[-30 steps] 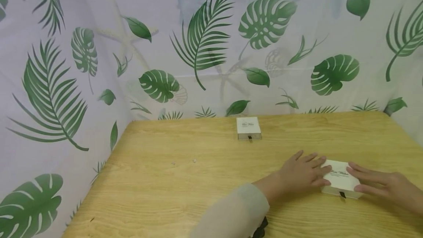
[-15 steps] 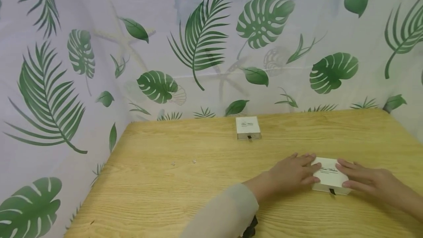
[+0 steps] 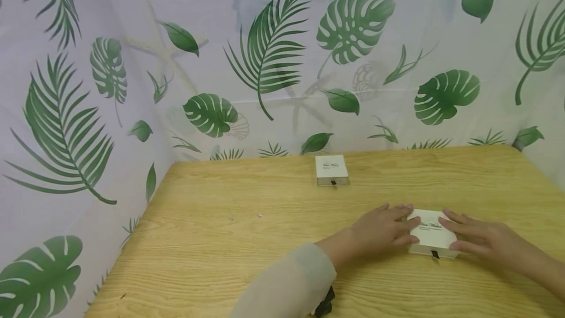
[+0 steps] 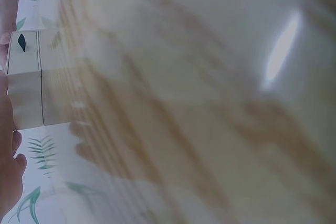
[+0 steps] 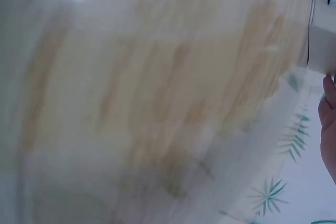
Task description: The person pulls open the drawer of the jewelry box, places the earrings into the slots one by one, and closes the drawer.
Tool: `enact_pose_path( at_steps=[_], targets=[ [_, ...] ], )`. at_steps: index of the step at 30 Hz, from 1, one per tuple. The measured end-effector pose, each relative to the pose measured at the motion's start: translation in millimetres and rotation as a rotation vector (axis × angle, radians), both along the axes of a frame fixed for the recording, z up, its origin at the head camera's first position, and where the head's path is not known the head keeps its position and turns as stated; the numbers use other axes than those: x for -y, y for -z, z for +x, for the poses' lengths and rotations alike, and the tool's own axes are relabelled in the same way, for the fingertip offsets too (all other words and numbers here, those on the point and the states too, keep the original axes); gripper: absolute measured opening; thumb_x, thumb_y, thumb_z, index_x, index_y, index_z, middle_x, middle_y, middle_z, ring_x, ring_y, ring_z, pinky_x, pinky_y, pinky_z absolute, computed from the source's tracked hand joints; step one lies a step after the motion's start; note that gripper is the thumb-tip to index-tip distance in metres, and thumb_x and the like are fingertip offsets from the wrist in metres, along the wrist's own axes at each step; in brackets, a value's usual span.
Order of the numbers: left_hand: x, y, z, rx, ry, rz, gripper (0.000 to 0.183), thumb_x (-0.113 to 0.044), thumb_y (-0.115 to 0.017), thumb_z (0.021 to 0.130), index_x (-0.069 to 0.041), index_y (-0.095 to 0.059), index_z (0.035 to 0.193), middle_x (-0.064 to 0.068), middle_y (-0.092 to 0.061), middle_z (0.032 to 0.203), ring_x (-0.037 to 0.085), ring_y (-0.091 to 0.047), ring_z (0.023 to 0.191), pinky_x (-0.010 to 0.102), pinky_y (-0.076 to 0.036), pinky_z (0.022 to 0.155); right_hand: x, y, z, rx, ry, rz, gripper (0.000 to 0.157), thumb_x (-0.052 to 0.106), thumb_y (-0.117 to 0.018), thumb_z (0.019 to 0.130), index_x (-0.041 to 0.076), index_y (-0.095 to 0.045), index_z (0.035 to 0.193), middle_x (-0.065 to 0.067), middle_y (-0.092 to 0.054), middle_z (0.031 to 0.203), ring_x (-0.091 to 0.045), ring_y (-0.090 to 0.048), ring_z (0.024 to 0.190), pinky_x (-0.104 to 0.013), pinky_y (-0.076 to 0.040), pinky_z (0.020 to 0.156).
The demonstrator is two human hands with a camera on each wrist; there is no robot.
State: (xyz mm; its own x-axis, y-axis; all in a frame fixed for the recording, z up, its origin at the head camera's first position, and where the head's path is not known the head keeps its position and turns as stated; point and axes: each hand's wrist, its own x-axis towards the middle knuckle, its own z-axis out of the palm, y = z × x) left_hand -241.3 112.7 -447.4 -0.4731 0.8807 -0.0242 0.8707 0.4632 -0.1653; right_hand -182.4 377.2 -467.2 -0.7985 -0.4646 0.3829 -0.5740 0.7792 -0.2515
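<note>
A small white drawer-style gift box point(image 3: 431, 240) with dark printed lettering and a black pull tab at its front lies on the table, right of centre in the head view. My left hand point(image 3: 377, 232) touches its left side, some fingertips reaching over the top edge. On the opposite side rests my right hand point(image 3: 487, 239), its fingers extended onto the lid and the thumb low near the front corner. The left wrist view catches the box point(image 4: 26, 98) and part of the hands at its left border. Only a corner of the box point(image 5: 321, 45) appears in the right wrist view.
A second white box point(image 3: 331, 170) with a black tab stands near the table's back edge. Two tiny shiny pieces point(image 3: 259, 215) lie to the left. A leaf-patterned curtain point(image 3: 282, 63) borders the wooden table point(image 3: 198, 259). A dark speck point(image 3: 123, 296) sits front left.
Both hands and the box between them have slid left across the table, with the hands keeping their places on its sides. The far box stays put.
</note>
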Motion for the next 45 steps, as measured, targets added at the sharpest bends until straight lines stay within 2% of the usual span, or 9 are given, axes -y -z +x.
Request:
enact_pose_path(
  at_steps=[2, 8, 16, 21, 29, 32, 36, 41, 45],
  targets=[
    [0.2, 1.4, -0.3, -0.003, 0.01, 0.014, 0.055, -0.052, -0.021, 0.1, -0.028, -0.026, 0.15, -0.004, -0.021, 0.157, 0.005, -0.017, 0.143, 0.027, -0.022, 0.115, -1.8, -0.6, -0.1, -0.025, -0.046, -0.003, 0.065, 0.02, -0.082, 0.069, 0.027, -0.059, 0.13, 0.031, -0.029, 0.142, 0.023, -0.023, 0.12, 0.006, -0.023, 0.089],
    [2.2, 1.1, -1.4, -0.013, 0.027, 0.035, 0.057, -0.053, -0.024, 0.1, -0.025, -0.028, 0.149, -0.001, -0.024, 0.156, 0.008, -0.021, 0.142, 0.027, -0.023, 0.114, -4.6, -3.0, -5.0, -0.024, -0.09, -0.009, 0.065, 0.02, -0.083, 0.066, 0.026, -0.062, 0.127, 0.029, -0.033, 0.142, 0.021, -0.02, 0.122, 0.004, -0.02, 0.091],
    [13.0, 2.0, -2.3, -0.002, 0.048, 0.059, 0.058, -0.052, -0.032, 0.099, -0.021, -0.032, 0.148, 0.003, -0.028, 0.155, 0.011, -0.023, 0.142, 0.023, -0.024, 0.113, 6.9, -2.0, -9.6, -0.105, -0.184, -0.083, 0.065, 0.016, -0.086, 0.059, 0.018, -0.067, 0.121, 0.015, -0.047, 0.139, 0.016, -0.031, 0.124, 0.001, -0.026, 0.094],
    [21.1, 3.5, -3.6, -0.037, 0.067, 0.054, 0.058, -0.05, -0.032, 0.099, -0.019, -0.033, 0.148, 0.006, -0.03, 0.154, 0.013, -0.023, 0.143, 0.022, -0.025, 0.112, 14.7, -3.8, -10.6, -0.095, -0.184, -0.072, 0.065, 0.017, -0.085, 0.062, 0.019, -0.065, 0.123, 0.015, -0.047, 0.139, 0.015, -0.03, 0.124, 0.002, -0.024, 0.094],
    [33.5, 3.0, -5.0, -0.022, 0.084, 0.102, 0.057, -0.048, -0.036, 0.099, -0.016, -0.036, 0.146, 0.01, -0.033, 0.152, 0.017, -0.027, 0.141, 0.025, -0.026, 0.112, 24.7, -3.4, -14.2, -0.087, -0.183, -0.058, 0.062, 0.019, -0.084, 0.064, 0.021, -0.065, 0.124, 0.013, -0.046, 0.139, 0.009, -0.03, 0.122, -0.001, -0.023, 0.095],
    [38.3, 3.6, -5.6, 0.007, 0.073, 0.117, 0.058, -0.048, -0.037, 0.099, -0.015, -0.036, 0.146, 0.01, -0.032, 0.152, 0.017, -0.027, 0.141, 0.026, -0.026, 0.112, 28.6, -2.6, -16.3, -0.077, -0.19, -0.059, 0.062, 0.02, -0.084, 0.066, 0.022, -0.064, 0.125, 0.016, -0.044, 0.14, 0.006, -0.032, 0.122, 0.0, -0.023, 0.095],
    [45.2, 3.5, -5.7, 0.05, 0.042, 0.136, 0.058, -0.049, -0.037, 0.099, -0.016, -0.035, 0.147, 0.01, -0.031, 0.152, 0.016, -0.026, 0.142, 0.026, -0.023, 0.113, 33.8, -1.0, -20.6, -0.093, -0.204, -0.049, 0.062, 0.02, -0.084, 0.066, 0.021, -0.064, 0.124, 0.014, -0.045, 0.139, -0.008, -0.041, 0.118, -0.001, -0.025, 0.095],
    [52.8, 0.6, -5.8, 0.04, 0.041, 0.144, 0.059, -0.05, -0.038, 0.098, -0.016, -0.037, 0.146, 0.011, -0.033, 0.151, 0.018, -0.03, 0.14, 0.026, -0.025, 0.112, 40.3, -0.6, -24.1, -0.084, -0.2, -0.046, 0.062, 0.022, -0.083, 0.066, 0.022, -0.063, 0.125, 0.015, -0.045, 0.139, -0.026, -0.052, 0.11, 0.001, -0.026, 0.094],
    [59.1, 0.0, -7.5, 0.051, 0.037, 0.146, 0.058, -0.049, -0.037, 0.099, -0.015, -0.037, 0.146, 0.013, -0.032, 0.151, 0.019, -0.03, 0.14, 0.025, -0.024, 0.112, 47.0, -2.4, -26.3, -0.069, -0.222, -0.059, 0.062, 0.02, -0.083, 0.068, 0.02, -0.063, 0.126, 0.01, -0.046, 0.14, -0.039, -0.056, 0.104, 0.0, -0.025, 0.095]
  ],
)
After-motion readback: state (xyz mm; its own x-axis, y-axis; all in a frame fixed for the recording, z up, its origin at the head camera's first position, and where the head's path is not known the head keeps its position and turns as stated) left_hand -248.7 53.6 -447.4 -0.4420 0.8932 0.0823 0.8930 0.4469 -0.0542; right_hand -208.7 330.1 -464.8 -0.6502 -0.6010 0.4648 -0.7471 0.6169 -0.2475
